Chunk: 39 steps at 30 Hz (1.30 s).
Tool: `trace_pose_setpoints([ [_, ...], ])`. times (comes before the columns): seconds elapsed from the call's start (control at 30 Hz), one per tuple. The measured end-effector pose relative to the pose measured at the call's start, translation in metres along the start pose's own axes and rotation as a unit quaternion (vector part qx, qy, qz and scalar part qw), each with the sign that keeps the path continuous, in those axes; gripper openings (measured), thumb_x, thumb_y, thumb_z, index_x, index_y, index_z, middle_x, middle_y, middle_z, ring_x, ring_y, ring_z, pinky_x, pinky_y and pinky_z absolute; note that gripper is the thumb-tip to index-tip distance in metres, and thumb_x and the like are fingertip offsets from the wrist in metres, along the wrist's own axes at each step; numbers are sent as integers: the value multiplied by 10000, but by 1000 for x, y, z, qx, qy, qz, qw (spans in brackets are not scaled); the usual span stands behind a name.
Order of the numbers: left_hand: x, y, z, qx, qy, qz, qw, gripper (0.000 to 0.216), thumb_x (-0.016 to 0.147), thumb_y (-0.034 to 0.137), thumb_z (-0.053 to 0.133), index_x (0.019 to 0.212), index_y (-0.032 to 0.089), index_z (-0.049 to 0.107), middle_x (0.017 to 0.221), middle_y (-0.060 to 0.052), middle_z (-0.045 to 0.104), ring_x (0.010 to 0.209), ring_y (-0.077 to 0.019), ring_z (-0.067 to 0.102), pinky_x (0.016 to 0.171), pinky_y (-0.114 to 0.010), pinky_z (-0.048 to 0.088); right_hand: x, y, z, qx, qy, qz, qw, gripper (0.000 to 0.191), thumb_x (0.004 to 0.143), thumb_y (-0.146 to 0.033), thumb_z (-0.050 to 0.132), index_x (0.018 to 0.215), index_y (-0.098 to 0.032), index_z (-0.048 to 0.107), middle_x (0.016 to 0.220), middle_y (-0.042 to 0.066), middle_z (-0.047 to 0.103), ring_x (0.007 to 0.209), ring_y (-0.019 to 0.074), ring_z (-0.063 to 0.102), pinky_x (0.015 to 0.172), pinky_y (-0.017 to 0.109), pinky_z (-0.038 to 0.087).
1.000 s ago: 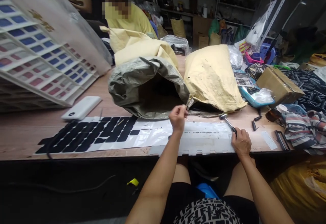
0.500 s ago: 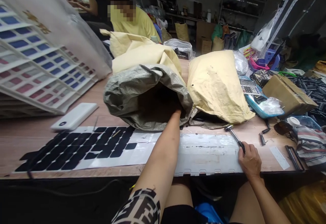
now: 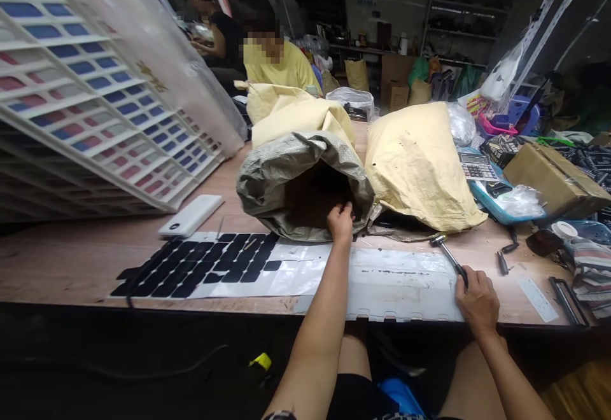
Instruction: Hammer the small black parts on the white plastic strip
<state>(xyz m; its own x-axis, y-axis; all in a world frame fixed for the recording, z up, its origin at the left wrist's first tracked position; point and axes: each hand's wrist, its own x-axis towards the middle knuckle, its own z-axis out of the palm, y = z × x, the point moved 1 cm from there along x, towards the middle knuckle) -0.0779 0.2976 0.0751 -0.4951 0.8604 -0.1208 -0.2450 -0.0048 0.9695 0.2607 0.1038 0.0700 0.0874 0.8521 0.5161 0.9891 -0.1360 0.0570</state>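
My left hand (image 3: 340,222) is at the mouth of the grey woven sack (image 3: 267,172), fingers curled on something small and dark that I cannot make out. My right hand (image 3: 476,300) rests at the table's front edge, wrapped round the black handle of a small hammer (image 3: 447,253) whose metal head lies on the table. Between the hands lies a white plastic sheet (image 3: 396,280). To its left a sheet carries rows of black pads (image 3: 210,266).
A yellow sack (image 3: 420,165) lies right of the grey one. A white power bank (image 3: 191,215) and stacked sample trays (image 3: 95,108) sit at left. A calculator (image 3: 477,167), a cardboard box (image 3: 554,178) and small tools are at right. Two people sit beyond the table.
My left hand went from the table into the grey sack's mouth and has now drawn back to its rim. The right hand stays on the hammer. The view has shifted left.
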Motion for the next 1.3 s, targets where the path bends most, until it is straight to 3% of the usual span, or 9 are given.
trace_pose_setpoints([
  [0.13,-69,-19,-2,-142,-133,-119,974,286,804,370,708,947,131,641,802,-33,631,675,-113,627,647,-252,549,-1,-1,-1,8,-8,4,1000,271,928,-299,477,1127,-193,629,877,59,571,822,205,487,717,306,332],
  [0.2,-97,-27,-4,-163,-196,-174,951,285,768,323,743,965,139,652,846,-50,649,700,-118,637,663,-257,554,-1,-1,-1,11,-11,10,1000,269,917,-294,491,1122,-191,631,874,57,567,823,201,476,707,301,324],
  [0.3,-121,-36,-2,-140,-237,-208,938,338,699,268,784,996,150,675,847,-45,656,692,-113,624,645,-243,537,-2,-2,-1,16,-16,16,1000,268,908,-281,496,1126,-194,627,889,60,562,832,200,462,701,299,316],
  [0.37,-127,-41,3,-83,-259,-177,946,367,670,278,793,1001,152,697,815,-31,658,663,-108,600,617,-233,507,-3,-2,-1,19,-17,18,1000,266,910,-275,492,1126,-194,625,892,60,559,835,200,457,707,299,314],
  [0.5,-131,-50,17,80,-318,-36,944,324,698,292,733,995,162,728,810,-26,684,699,-139,596,658,-262,481,-5,-3,0,21,-22,24,999,255,910,-271,499,1117,-194,626,897,58,561,838,198,456,715,298,311],
  [0.73,-145,-63,31,288,-364,194,864,260,771,151,637,1015,202,713,1036,-52,689,961,-208,616,920,-366,469,-6,-3,0,24,-33,32,999,254,915,-269,503,1126,-199,626,916,58,567,855,200,460,726,297,317],
  [1.07,-147,-65,30,339,-354,232,840,140,785,196,682,923,208,701,918,-30,628,931,-205,584,842,-334,482,-1,1,1,46,-75,38,995,311,953,-407,508,1148,-199,633,966,73,588,863,193,498,721,287,345],
  [1.2,-148,-64,32,351,-347,241,836,140,809,193,661,940,216,706,915,-30,618,973,-211,574,875,-344,472,2,4,-6,121,-113,62,984,298,981,-364,449,1145,-223,654,986,60,623,854,171,552,707,267,378],
  [1.3,-149,-64,33,362,-344,252,829,141,824,197,649,952,215,707,931,-40,610,998,-226,555,896,-359,464,-6,1,-20,205,-100,88,970,346,996,-386,401,1145,-216,663,973,58,646,858,172,594,740,270,429],
])
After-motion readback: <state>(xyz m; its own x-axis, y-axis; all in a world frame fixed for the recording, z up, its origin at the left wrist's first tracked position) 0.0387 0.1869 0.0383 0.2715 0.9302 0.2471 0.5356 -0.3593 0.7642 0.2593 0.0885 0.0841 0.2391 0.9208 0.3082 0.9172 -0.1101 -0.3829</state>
